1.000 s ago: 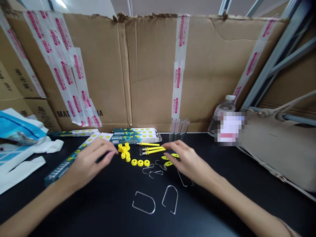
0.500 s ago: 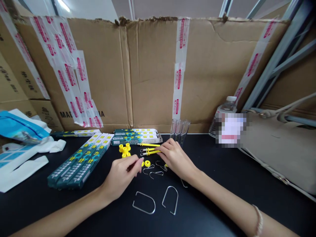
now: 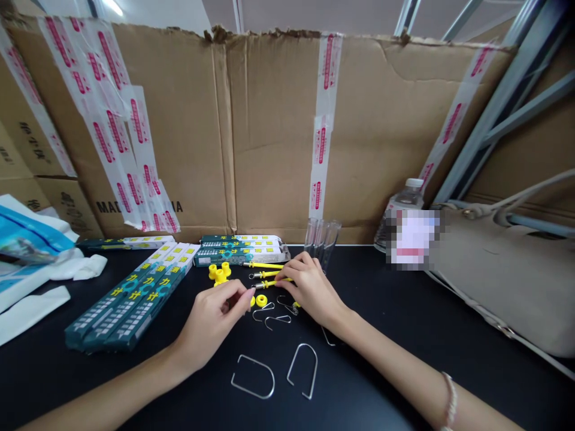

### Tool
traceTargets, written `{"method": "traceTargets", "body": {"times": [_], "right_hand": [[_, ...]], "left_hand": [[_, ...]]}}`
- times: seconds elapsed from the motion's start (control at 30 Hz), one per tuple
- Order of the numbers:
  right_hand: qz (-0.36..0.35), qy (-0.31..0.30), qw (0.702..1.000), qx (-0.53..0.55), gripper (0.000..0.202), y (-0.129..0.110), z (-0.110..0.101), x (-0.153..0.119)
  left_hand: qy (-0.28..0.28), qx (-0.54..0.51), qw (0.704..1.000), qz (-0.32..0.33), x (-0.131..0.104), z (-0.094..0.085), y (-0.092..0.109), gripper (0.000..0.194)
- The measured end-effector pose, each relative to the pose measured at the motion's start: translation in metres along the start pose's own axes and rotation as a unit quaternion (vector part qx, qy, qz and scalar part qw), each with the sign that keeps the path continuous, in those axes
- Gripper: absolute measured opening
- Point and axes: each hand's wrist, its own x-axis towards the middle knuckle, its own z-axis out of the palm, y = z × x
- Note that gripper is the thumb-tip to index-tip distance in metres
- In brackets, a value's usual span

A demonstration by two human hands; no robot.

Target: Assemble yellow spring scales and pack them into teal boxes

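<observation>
My right hand (image 3: 309, 290) has its thumb and fingers closed on a thin yellow rod (image 3: 272, 284) that ends in a metal spring and small loop. Two more such yellow rods (image 3: 265, 275) lie just behind it. At the loop end, my left hand (image 3: 215, 323) is pinched, thumb against forefinger; whatever is between them is too small to make out. Yellow rings (image 3: 261, 301) lie by its fingertips, and yellow caps (image 3: 220, 272) stand behind it. Small wire hooks (image 3: 278, 321) rest between the hands. Nearer me are two large bent wire loops (image 3: 254, 377) (image 3: 303, 371).
Green and white boxes (image 3: 135, 299) lie at left, with more boxes (image 3: 240, 248) at the back. Clear tubes (image 3: 321, 239) stand behind my right hand. A bottle (image 3: 406, 197) and a beige bag (image 3: 503, 275) are at right, plastic packaging (image 3: 31, 263) far left. A cardboard wall (image 3: 269, 137) closes the back.
My left fingertips have come close to the loop end of the held rod, which has shifted nearer and apart from the other rods. The view has moved slightly to the right.
</observation>
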Motion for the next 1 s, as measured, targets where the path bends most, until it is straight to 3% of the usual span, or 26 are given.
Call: {"method": "traceTargets", "body": {"times": [0.17, 0.3, 0.43, 0.6, 0.77, 0.9, 1.0], "right_hand": [[-0.023, 0.029, 0.999, 0.014, 0.010, -0.004, -0.013, -0.009], [-0.052, 0.043, 0.997, 0.040, 0.012, -0.015, -0.026, -0.022], [-0.124, 0.080, 0.986, 0.074, 0.012, -0.031, -0.032, -0.029], [-0.171, 0.091, 0.979, 0.069, 0.009, -0.045, -0.031, -0.033], [-0.119, 0.086, 0.987, 0.065, 0.017, -0.044, -0.029, -0.038], [-0.066, 0.059, 0.992, 0.090, 0.013, -0.035, -0.028, -0.037], [-0.056, 0.052, 0.991, 0.112, 0.013, -0.031, -0.028, -0.036]], "left_hand": [[0.004, 0.012, 1.000, -0.010, -0.004, -0.003, -0.003, 0.023], [0.018, -0.002, 0.999, -0.030, -0.008, -0.012, -0.008, 0.042], [-0.028, -0.069, 0.997, -0.027, -0.010, -0.019, -0.008, 0.049], [-0.026, -0.046, 0.999, -0.011, -0.014, -0.017, -0.004, 0.017], [0.018, -0.061, 0.995, -0.070, -0.013, -0.019, -0.007, 0.016], [0.059, -0.167, 0.973, -0.150, -0.006, -0.022, -0.007, 0.019], [0.056, -0.201, 0.962, -0.179, -0.002, -0.020, -0.008, 0.019]]}}
